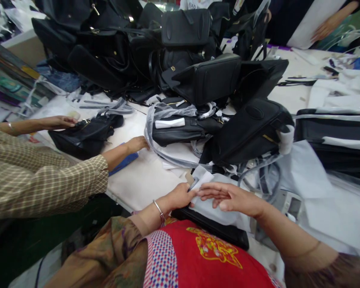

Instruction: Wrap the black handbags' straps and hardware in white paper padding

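Note:
A black bag lies at the table's front edge, close against the red apron. Translucent white wrapping sheet covers much of its top. My left hand is closed at the bag's left end, with its thumb and fingers on the white wrapping; a small beige-and-grey piece sticks up just beyond. Above the sheet my right hand is open, its fingers stretched toward my left hand. Whether the right fingertips touch the wrapping I cannot tell.
Black bags are heaped across the back. A bag with plastic-wrapped straps and another black bag lie ahead. At left, a co-worker's hands reach past a small black bag. White sheets spread at right.

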`<state>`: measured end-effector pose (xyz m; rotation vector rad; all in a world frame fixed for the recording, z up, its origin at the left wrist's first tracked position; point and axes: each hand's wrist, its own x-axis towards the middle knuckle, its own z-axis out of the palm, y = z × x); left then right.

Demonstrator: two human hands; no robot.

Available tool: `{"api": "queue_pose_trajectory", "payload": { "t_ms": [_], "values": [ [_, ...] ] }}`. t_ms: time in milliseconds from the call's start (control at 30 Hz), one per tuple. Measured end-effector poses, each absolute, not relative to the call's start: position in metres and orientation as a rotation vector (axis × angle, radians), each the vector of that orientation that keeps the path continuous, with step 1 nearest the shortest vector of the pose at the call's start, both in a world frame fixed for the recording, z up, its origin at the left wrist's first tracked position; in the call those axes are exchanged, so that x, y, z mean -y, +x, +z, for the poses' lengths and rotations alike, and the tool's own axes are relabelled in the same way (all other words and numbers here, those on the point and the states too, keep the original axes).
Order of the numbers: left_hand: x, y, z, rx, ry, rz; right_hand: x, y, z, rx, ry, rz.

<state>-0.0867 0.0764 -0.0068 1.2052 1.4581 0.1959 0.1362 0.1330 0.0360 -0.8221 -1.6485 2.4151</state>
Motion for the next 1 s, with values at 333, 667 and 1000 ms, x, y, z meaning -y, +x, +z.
{"api": "queue_pose_trajectory", "payload": {
  "t_ms": [333, 667, 1000],
  "values": [
    [-0.073, -0.088, -0.015, -1.361, 1.313, 0.246, -0.133, 0.085, 0.039, 3.047, -0.808, 0.715],
    [-0.071, -0.095, -0.008, -1.094, 1.708, 0.291, -0.162, 0.086, 0.021, 2.861, -0.732, 1.139],
    [-0.071, -0.081, -0.014, -1.336, 1.626, 0.279, -0.152, 0.090, -0.001, 2.648, -0.753, 1.098]
  ]
}}
